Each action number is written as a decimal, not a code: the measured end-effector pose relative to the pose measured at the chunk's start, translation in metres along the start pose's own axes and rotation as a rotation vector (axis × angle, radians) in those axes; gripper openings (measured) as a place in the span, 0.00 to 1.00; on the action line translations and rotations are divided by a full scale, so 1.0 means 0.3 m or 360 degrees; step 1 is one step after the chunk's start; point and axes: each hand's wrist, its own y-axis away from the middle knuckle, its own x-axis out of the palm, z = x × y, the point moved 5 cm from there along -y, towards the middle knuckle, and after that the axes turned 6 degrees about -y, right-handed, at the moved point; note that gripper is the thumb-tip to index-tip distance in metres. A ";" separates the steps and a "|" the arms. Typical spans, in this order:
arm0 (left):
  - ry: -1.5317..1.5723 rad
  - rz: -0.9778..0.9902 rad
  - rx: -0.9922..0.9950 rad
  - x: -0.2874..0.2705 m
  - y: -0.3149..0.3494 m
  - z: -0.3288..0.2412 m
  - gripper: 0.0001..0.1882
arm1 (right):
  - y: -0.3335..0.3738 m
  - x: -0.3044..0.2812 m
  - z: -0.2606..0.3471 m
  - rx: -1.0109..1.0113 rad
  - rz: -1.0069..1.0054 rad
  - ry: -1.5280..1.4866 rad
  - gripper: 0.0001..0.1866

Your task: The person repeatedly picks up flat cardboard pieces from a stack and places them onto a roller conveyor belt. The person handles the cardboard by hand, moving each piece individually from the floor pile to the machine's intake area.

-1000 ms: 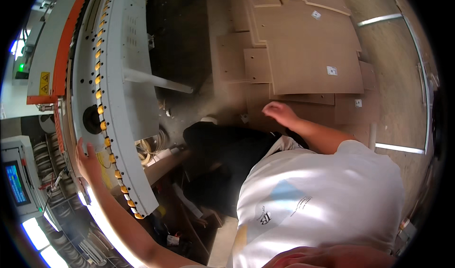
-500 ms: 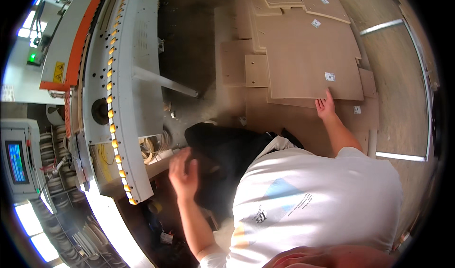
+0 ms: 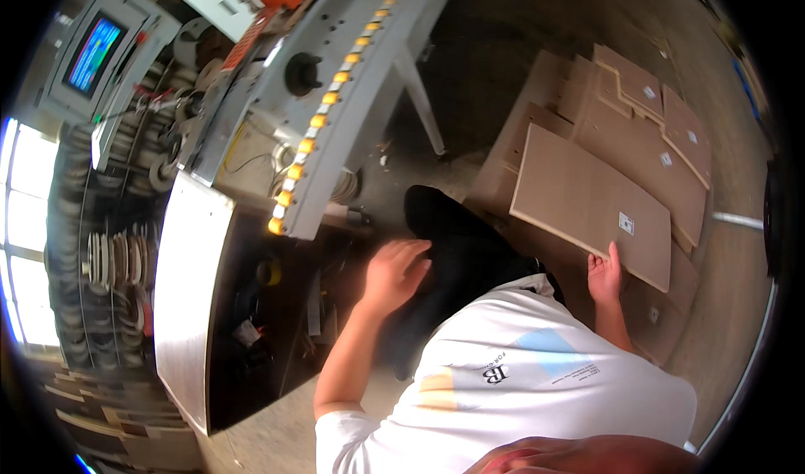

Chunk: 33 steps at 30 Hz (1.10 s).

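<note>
Panel (image 3: 579, 190) sits in front of the person, off to the right, over the stack (image 3: 637, 151) of similar brown boards. Right hand (image 3: 605, 281) has it by the near long edge, thumb on the top face, fingers at and under the edge; grip is closed on the board's thickness, off-centre toward the right end. From that grip most of the panel reaches away and to the left; its long axis runs from upper left to lower right, so the left end is the unheld, overhanging part. Top face tilts a bit against the boards behind; can't tell if the far edge is clear of them or rests on them. Small white label (image 3: 626, 223) on the top face, just beyond the thumb. Left hand (image 3: 394, 274) is empty, fingers loosely apart, slightly blurred, over by the dark-trousered leg (image 3: 457, 226), well apart from the panel; right hand is clearly the nearer one, the only one touching. Panel's left end is the part facing the left side, where the grey machine (image 3: 335, 159) stands with its row of yellow rollers (image 3: 331, 98). White-sided cabinet (image 3: 189, 289) is left of the left hand.
</note>
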 end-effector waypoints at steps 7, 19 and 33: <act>-0.0307 -0.0279 0.0388 -0.183 -0.011 -0.237 0.29 | 0.103 0.565 -0.155 0.0109 0.0648 0.0176 0.21; -0.1305 -0.0150 -0.0350 -0.460 0.170 -0.179 0.36 | 0.359 1.297 -0.626 0.0364 0.1536 0.0353 0.22; -0.1524 -0.0163 -0.0881 -0.793 0.363 0.192 0.31 | 0.574 1.747 -1.019 0.1116 0.1976 0.1319 0.39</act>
